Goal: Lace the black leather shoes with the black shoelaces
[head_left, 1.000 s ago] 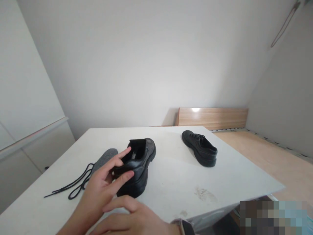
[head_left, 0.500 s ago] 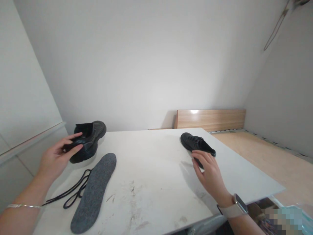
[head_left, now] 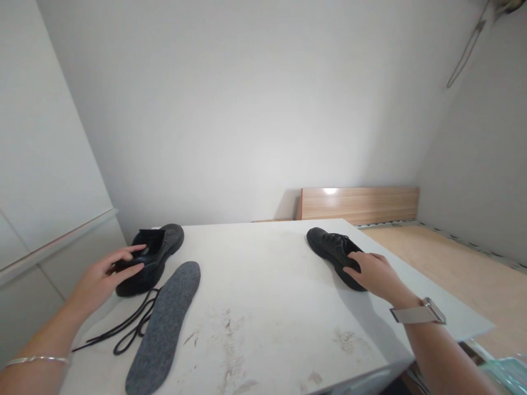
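Note:
At the left, a black shoe (head_left: 158, 258) without a lace sits on the white table, its tongue sticking up. My left hand (head_left: 102, 277) grips the heel collar of that shoe between thumb and fingers. On the right side lies a second black shoe (head_left: 329, 249), laced, toe pointing away to the left. The heel collar of this one is pinched by my right hand (head_left: 376, 274), thumb on the outside. A grey felt insole (head_left: 167, 329) lies flat near the left shoe. Partly under it is a looped black shoelace (head_left: 132, 326).
Dark smudges mark the white table (head_left: 263, 296). Behind its right part stands a wood-grain board (head_left: 358, 203), next to a tan surface (head_left: 444, 247). A clear teal plastic container (head_left: 510, 373) is low at the right. White cabinet panels (head_left: 53, 219) flank the left.
The left shoe has come down onto the table with my left hand still on it. My right hand has moved right and closed on the heel of the right shoe.

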A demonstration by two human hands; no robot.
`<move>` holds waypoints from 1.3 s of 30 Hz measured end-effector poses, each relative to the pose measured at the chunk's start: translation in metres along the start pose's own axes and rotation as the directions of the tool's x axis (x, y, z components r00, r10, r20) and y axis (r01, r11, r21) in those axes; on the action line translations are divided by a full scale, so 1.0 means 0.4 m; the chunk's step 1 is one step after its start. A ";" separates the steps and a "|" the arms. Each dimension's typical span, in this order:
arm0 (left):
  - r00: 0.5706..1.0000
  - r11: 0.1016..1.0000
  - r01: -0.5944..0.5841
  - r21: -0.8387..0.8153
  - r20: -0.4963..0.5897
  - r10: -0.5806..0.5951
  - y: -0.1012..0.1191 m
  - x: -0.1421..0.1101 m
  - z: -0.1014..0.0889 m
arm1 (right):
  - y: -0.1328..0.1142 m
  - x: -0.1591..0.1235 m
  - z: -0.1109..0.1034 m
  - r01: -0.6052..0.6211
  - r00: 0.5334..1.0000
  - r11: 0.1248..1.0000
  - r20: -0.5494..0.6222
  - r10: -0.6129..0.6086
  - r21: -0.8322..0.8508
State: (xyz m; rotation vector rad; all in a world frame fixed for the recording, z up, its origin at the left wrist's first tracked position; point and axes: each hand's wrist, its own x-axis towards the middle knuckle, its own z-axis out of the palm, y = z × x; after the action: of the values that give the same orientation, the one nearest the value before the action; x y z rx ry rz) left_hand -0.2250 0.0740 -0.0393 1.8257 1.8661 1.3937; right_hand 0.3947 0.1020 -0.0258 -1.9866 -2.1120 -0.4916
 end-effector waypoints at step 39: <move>0.897 0.920 -0.347 -0.183 0.221 0.383 0.368 -0.134 0.341 | -0.504 0.053 -0.048 0.486 0.840 0.135 -0.419 -0.344 0.864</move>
State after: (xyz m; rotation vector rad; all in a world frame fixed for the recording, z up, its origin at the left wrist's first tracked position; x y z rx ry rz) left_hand -0.0176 0.0645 -0.0352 2.2408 1.3139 1.2791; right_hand 0.1911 0.1062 -0.0209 -0.5820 -1.9963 0.5728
